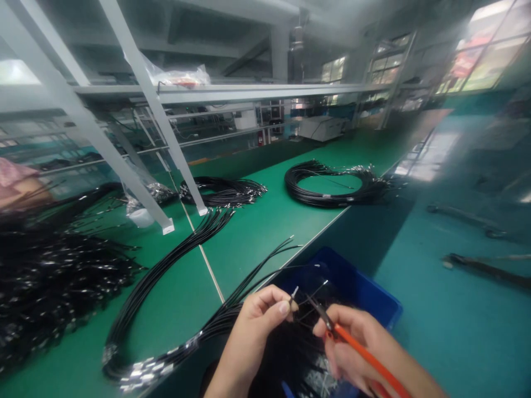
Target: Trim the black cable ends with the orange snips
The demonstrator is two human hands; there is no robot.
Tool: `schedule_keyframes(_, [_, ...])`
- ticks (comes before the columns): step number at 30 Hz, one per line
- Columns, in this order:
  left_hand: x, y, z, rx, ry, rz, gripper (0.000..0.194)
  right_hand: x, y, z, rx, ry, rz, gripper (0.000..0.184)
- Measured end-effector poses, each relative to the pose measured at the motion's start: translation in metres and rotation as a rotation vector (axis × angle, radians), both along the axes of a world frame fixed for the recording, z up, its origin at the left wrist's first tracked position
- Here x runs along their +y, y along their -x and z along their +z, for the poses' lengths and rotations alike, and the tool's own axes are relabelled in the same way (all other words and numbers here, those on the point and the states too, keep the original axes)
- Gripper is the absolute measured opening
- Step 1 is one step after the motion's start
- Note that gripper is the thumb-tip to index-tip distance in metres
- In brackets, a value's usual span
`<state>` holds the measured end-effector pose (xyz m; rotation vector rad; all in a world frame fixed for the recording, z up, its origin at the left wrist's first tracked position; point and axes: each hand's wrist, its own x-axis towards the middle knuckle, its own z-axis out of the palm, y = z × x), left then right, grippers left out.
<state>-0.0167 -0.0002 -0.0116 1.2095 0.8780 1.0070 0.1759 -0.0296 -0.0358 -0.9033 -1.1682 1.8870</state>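
My left hand (pixel 258 319) pinches the end of a thin black wire (pixel 293 294) between thumb and fingertips, its metal tip sticking up. My right hand (pixel 360 348) is closed round orange-handled pliers (pixel 352 344), whose dark jaws point up-left toward the wire tip. Both hands hover over a blue bin (pixel 360 290) that hangs below the table edge and holds dark wire pieces. A long bundle of black wires (pixel 166 265) loops across the green table (pixel 257 232) and runs to my left hand.
A coiled black cable bundle (pixel 332 185) lies far right on the table, another (pixel 224 190) behind white frame legs (pixel 166 166). A big heap of black wires (pixel 53 276) fills the left. A person's pink sleeve (pixel 12 177) shows far left. Teal floor is to the right.
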Motion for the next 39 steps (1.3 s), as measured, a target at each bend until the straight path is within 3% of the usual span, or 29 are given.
schedule_keyframes(3, [-0.002, -0.007, 0.0, 0.127, -0.112, 0.035, 0.014, 0.0, -0.005, -0.001, 0.042, 0.007, -0.131, 0.037])
schedule_keyframes(8, [-0.007, -0.021, 0.002, 0.504, -0.504, 0.126, 0.009, -0.006, -0.013, 0.008, 0.19, 0.043, -0.34, 0.022])
schedule_keyframes(11, [-0.007, -0.03, -0.001, 0.576, -0.621, 0.132, 0.008, -0.008, -0.019, 0.009, 0.228, 0.016, -0.399, 0.015])
schedule_keyframes(15, [-0.009, -0.05, -0.013, 0.716, -0.644, 0.127, 0.01, -0.006, -0.028, 0.007, 0.216, -0.025, -0.47, 0.014])
schedule_keyframes(18, [-0.012, -0.063, -0.029, 0.98, -0.682, -0.119, 0.004, -0.005, -0.036, 0.007, 0.202, -0.031, -0.532, 0.017])
schedule_keyframes(20, [-0.008, -0.063, -0.037, 1.073, -0.687, -0.204, 0.009, -0.004, -0.042, 0.008, 0.185, -0.038, -0.56, 0.018])
schedule_keyframes(25, [0.029, -0.035, -0.037, 1.277, -0.618, 0.128, 0.016, 0.0, -0.048, 0.009, 0.201, -0.054, -0.61, 0.017])
schedule_keyframes(27, [0.049, -0.031, -0.037, 1.343, -0.627, 0.201, 0.016, 0.001, -0.046, 0.011, 0.218, -0.06, -0.614, 0.017])
schedule_keyframes(31, [0.078, -0.053, -0.046, 1.403, -0.709, 0.157, 0.013, 0.001, -0.042, 0.018, 0.22, -0.086, -0.622, 0.014])
schedule_keyframes(35, [0.089, -0.078, -0.056, 1.423, -0.741, 0.065, 0.008, -0.002, -0.049, 0.024, 0.236, -0.141, -0.662, 0.014])
schedule_keyframes(39, [0.084, -0.081, -0.044, 1.409, -0.746, 0.056, 0.015, -0.003, -0.06, 0.024, 0.236, -0.142, -0.713, 0.014])
